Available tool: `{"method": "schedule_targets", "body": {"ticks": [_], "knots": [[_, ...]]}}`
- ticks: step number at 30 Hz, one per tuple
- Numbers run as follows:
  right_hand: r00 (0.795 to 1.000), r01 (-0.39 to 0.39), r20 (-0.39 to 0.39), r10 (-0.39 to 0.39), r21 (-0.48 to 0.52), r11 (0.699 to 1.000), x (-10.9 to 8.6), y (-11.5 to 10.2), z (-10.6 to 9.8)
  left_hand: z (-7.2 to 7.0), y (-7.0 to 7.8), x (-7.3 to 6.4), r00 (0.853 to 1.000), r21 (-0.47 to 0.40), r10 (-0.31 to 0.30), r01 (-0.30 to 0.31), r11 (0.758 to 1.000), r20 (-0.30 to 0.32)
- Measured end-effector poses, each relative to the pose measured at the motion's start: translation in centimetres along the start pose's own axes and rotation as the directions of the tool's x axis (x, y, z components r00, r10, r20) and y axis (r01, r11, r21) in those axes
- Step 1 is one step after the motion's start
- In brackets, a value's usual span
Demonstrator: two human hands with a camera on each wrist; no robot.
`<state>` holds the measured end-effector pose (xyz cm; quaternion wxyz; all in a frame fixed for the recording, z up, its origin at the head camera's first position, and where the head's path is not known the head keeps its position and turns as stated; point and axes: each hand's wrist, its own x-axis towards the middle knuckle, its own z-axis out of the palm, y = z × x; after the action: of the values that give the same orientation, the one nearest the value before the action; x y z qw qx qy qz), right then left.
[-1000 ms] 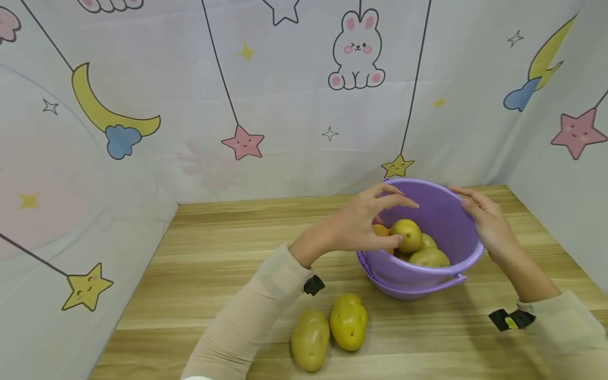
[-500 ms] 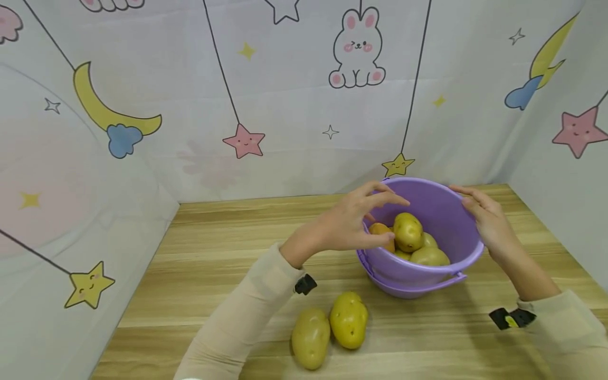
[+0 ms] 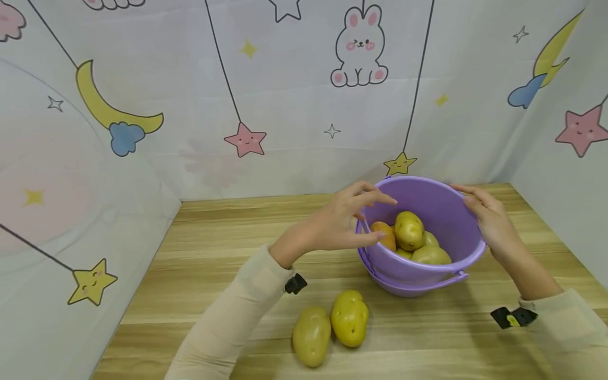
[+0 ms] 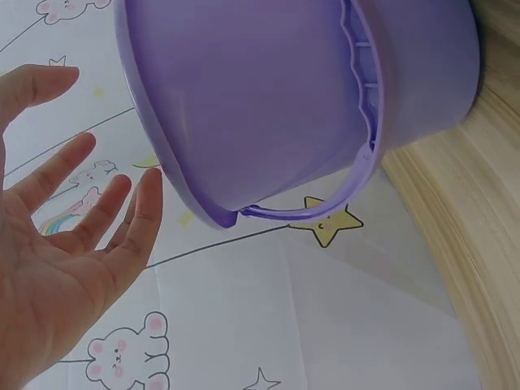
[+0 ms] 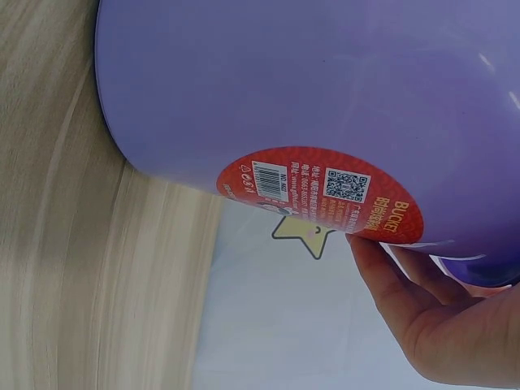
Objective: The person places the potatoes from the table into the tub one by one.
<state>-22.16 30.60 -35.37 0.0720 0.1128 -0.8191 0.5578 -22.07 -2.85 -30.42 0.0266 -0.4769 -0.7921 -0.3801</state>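
Note:
A purple plastic bucket (image 3: 427,278) stands on the table, with its handle hanging down. Inside are several potatoes, one yellow potato (image 3: 409,231) lying on top, and an orange fruit or vegetable (image 3: 383,235) near the left wall. My left hand (image 3: 339,219) hovers at the bucket's left rim, fingers spread and nothing between them; the left wrist view shows its bare palm beside the rim. My right hand (image 3: 494,219) holds the bucket's right rim. On the table in front lie a pale potato (image 3: 311,338) and a brighter yellow potato (image 3: 350,318), side by side.
The wooden table (image 3: 214,253) is bounded at the back and sides by a white cloth (image 3: 294,95) printed with stars, moons and rabbits. The bucket stands close to the back cloth. A red label (image 5: 325,195) is stuck on the bucket's right side.
My left hand has drawn leftward out of the bucket, leaving the yellow potato on top, which has turned slightly. The right hand has stayed at the rim.

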Motion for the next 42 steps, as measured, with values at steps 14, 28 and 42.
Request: {"method": "schedule_targets", "body": {"ticks": [14,28,42], "knots": [[1.0,0.001,-0.003,-0.001,-0.013,1.0,0.0,-0.2,0.1,-1.3,-0.3,-2.0,0.997,-0.005,-0.071,0.071,0.997,-0.008],[1.0,0.008,-0.006,-0.009,-0.027,1.0,0.1,-0.1,0.1,-1.6,-1.2,-4.4,0.997,0.07,-0.071,0.072,0.995,-0.016],[1.0,0.004,-0.011,-0.004,-0.013,1.0,0.1,-0.2,0.1,-1.4,-1.7,-7.7,0.992,0.13,-0.122,0.119,0.984,0.019]]}}
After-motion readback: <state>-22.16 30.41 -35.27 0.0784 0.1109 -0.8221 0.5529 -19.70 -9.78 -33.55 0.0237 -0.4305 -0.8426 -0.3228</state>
